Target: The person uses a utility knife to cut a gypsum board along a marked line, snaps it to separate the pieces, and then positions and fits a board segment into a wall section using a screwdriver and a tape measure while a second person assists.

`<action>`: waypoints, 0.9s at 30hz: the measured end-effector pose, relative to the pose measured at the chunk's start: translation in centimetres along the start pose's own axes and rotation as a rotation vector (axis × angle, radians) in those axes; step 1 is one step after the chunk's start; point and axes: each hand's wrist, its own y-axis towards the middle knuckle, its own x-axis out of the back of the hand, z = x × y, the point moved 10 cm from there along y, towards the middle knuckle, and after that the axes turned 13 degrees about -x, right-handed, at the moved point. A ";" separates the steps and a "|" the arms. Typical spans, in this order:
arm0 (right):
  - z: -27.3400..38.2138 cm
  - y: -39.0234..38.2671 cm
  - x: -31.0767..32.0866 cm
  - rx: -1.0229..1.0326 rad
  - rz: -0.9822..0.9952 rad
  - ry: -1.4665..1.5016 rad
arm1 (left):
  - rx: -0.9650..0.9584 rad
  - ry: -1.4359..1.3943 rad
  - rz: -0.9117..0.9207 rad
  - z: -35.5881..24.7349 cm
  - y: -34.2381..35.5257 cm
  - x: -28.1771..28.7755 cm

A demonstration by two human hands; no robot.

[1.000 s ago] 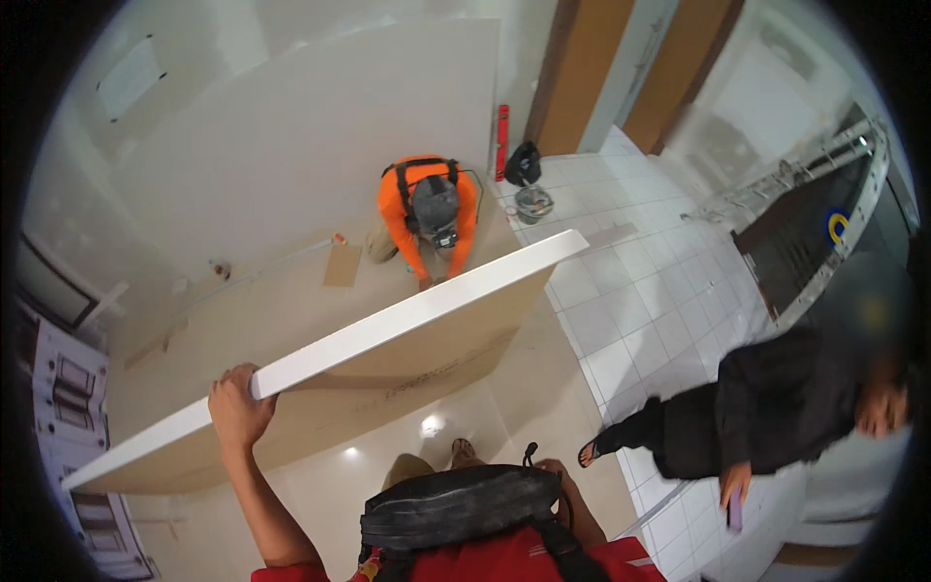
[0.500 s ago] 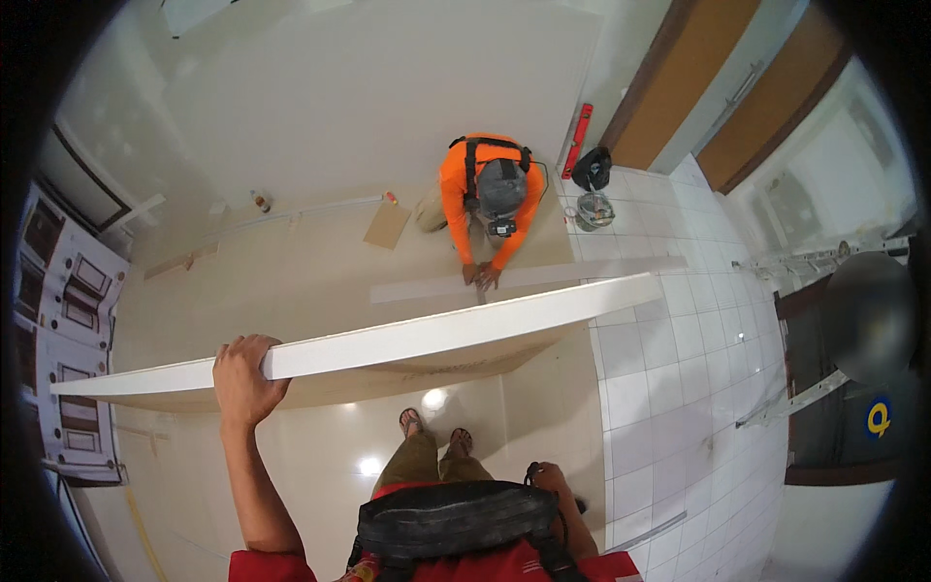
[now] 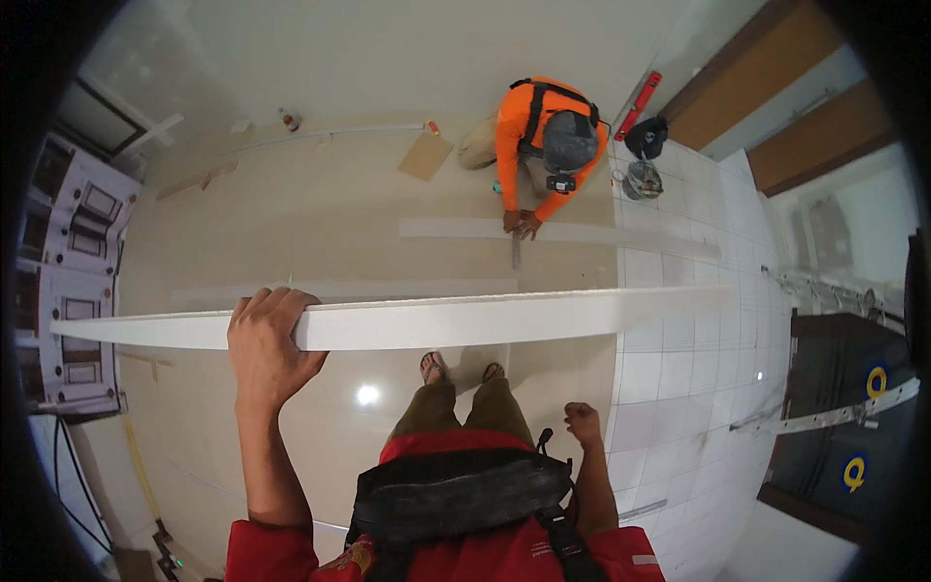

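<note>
My left hand point(image 3: 274, 351) grips the long edge of a large white board point(image 3: 436, 325), probably a plasterboard sheet. The fingers hook over the far side and the thumb lies on the near side. The board stands on edge across my front, its white edge running from the doors at the left to the tiles at the right. My right hand point(image 3: 583, 425) hangs low beside my right hip, apart from the board. Its fingers are curled in and nothing shows in them.
Beyond the board a co-worker in orange point(image 3: 548, 136) kneels, both hands on a grey flat strip point(image 3: 516, 252) beside a long pale strip point(image 3: 456, 229). Nearby are a brown square point(image 3: 425, 156), a bucket point(image 3: 642, 180), a red level point(image 3: 638, 105) and a ladder point(image 3: 834, 412).
The board has turned more upright and level, so its brown face no longer shows. My left hand still grips it. My right hand has moved up and forward, away from my waist bag.
</note>
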 end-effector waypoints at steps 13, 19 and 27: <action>2.9 20.3 22.8 -0.054 0.190 0.766 | 0.139 0.090 0.025 -1.7 1.1 1.2; 7.9 26.7 22.5 -0.346 0.032 0.316 | 0.140 0.135 0.028 -1.6 1.0 0.9; 13.3 27.5 16.2 -0.377 0.264 0.231 | 0.155 0.148 0.079 -1.5 1.1 0.5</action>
